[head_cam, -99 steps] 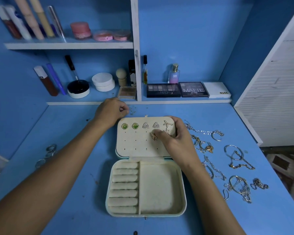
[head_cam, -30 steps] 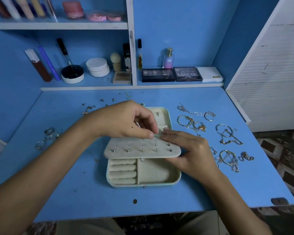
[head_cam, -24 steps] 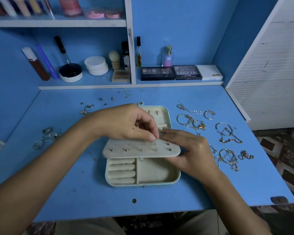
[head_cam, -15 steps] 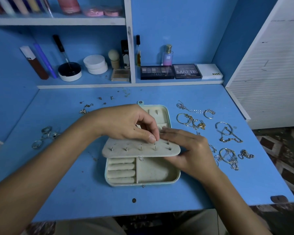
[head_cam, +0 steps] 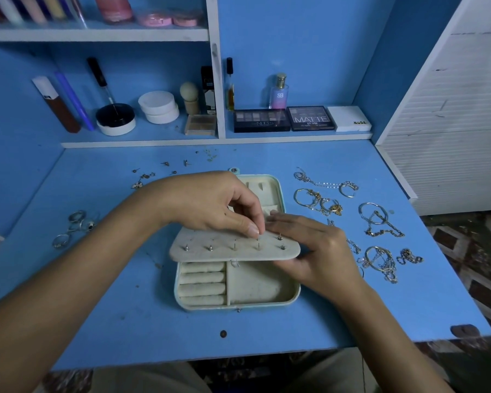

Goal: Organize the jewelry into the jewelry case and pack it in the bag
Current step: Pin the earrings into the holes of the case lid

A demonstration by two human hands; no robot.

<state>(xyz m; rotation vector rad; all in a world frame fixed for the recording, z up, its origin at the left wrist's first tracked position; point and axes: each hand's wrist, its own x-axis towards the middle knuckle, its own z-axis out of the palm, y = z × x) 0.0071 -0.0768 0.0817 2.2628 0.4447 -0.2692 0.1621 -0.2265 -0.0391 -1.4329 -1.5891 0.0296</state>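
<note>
The cream perforated earring panel (head_cam: 234, 248), upright three seconds ago, now lies folded over the open mint jewelry case (head_cam: 238, 290) on the blue worktop (head_cam: 125, 321); the right hand (head_cam: 318, 253) grips its edge while the left hand (head_cam: 210, 205) pinches a back onto a protruding post, so earrings are nearly secured.

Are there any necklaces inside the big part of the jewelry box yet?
No, the big compartment of the jewelry case holds nothing, and the chains and bangles lie on the blue table to its right.

Beyond your hands, you're seeing eyeshadow palettes (head_cam: 284, 120), a perfume bottle (head_cam: 278, 92) and powder jars (head_cam: 158, 107) sitting on the shelf (head_cam: 216, 142).
</note>
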